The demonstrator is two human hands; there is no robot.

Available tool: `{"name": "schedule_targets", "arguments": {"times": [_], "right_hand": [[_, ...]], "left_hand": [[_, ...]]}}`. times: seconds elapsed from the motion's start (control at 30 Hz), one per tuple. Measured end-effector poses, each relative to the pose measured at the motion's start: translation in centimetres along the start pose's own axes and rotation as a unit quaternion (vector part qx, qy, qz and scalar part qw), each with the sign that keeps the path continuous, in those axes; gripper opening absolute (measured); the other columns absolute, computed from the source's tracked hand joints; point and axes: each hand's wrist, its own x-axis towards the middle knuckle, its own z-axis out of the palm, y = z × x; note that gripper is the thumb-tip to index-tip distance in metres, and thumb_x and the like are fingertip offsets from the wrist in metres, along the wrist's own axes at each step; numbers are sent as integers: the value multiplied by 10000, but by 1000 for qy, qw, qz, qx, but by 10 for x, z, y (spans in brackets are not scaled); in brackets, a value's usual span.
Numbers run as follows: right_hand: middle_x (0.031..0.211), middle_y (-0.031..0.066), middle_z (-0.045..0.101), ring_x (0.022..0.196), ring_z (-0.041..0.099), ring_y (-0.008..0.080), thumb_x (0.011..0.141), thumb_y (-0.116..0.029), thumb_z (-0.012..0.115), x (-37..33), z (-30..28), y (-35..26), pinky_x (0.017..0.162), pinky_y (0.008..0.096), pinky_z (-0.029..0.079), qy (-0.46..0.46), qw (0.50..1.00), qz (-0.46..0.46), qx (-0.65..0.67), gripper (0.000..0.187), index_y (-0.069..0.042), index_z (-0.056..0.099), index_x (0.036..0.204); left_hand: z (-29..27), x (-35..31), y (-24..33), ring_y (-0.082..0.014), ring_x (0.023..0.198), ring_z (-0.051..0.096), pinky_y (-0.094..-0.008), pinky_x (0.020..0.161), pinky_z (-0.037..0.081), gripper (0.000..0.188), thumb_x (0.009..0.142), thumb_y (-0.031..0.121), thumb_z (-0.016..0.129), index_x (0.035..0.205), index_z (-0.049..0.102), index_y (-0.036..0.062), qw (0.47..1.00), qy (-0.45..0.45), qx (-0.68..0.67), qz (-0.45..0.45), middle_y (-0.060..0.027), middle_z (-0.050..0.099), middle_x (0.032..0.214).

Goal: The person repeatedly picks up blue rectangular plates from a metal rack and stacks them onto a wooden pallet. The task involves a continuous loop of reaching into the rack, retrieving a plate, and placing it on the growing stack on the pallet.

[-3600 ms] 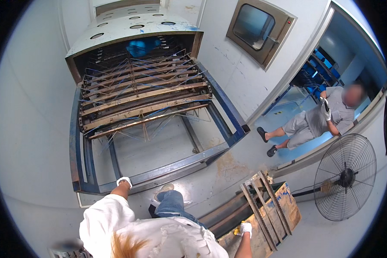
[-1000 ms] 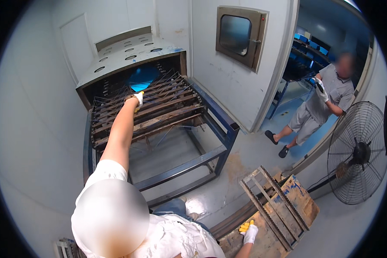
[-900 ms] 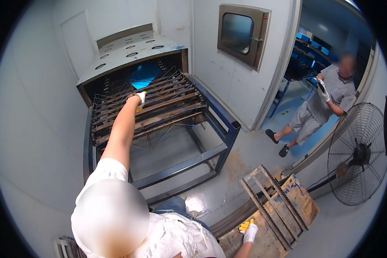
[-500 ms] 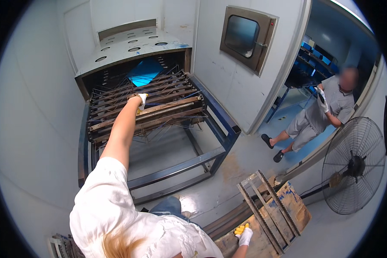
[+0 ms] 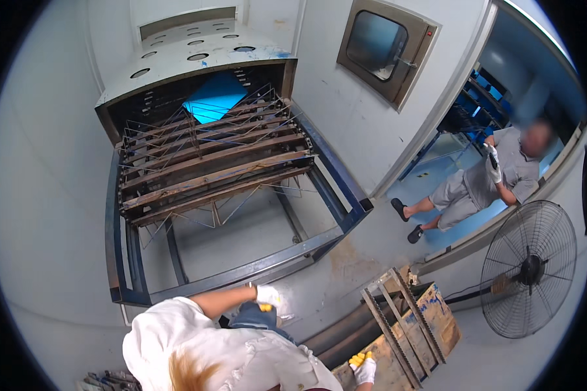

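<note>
My left hand, in a white glove with yellow fingertips, is held in front of my body above the floor. Its fingers hang loosely bent and apart, with nothing seen in them. My right hand, gloved alike, is low at the right beside a worn, paint-stained board. Its yellow fingers are slightly apart and hold nothing visible; whether they touch the board I cannot tell. Ahead, a conveyor rack of rusty bars and thin wires runs into an oven-like tunnel. A bright blue sheet lies tilted on the bars at its mouth.
A dark blue steel frame carries the rack. On the board lies a toothed metal frame. A large fan stands at the right. In the doorway a person in grey holds a dark object. A windowed hatch is in the wall.
My left hand has pulled back from the rack bars toward my body. My right hand stays beside the board, shifted slightly. The view has tilted a little.
</note>
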Motion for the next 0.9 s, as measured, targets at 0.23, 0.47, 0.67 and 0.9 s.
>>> {"name": "schedule_targets", "arguments": {"times": [0.23, 0.47, 0.67, 0.9], "right_hand": [[551, 77, 500, 432, 465, 224, 853, -453, 387, 11, 16, 6, 371, 330, 402, 74, 996, -26, 31, 408, -85, 476, 702], [687, 59, 518, 612, 501, 194, 894, -260, 366, -34, 40, -13, 523, 332, 441, 40, 976, -124, -176, 261, -42, 497, 835], [809, 105, 560, 724, 550, 234, 881, -225, 409, -68, 106, -52, 626, 355, 485, 6, 994, 19, 112, 229, -22, 511, 909], [1012, 187, 542, 900, 558, 289, 851, -200, 472, -18, 234, -88, 766, 391, 472, -289, 952, 61, -86, 349, 47, 450, 1097]], "left_hand": [[27, -11, 24, -203, 547, 543, -353, 515, 416, 392, 806, 379, 422, 707, 605, 47, 986, 137, 68, 68, -94, 589, 632], [-4, 29, -6, -155, 645, 540, -266, 568, 451, 236, 830, 73, 370, 966, 557, 26, 954, 136, -262, 44, -86, 580, 784], [15, 33, 13, -162, 665, 563, -288, 567, 445, 233, 784, 253, 490, 896, 613, 90, 985, 41, 101, 133, -68, 616, 746], [-55, 27, 50, -166, 582, 586, -291, 514, 478, 324, 812, 342, 475, 895, 591, 52, 989, 78, -124, 10, -83, 612, 700]]}}
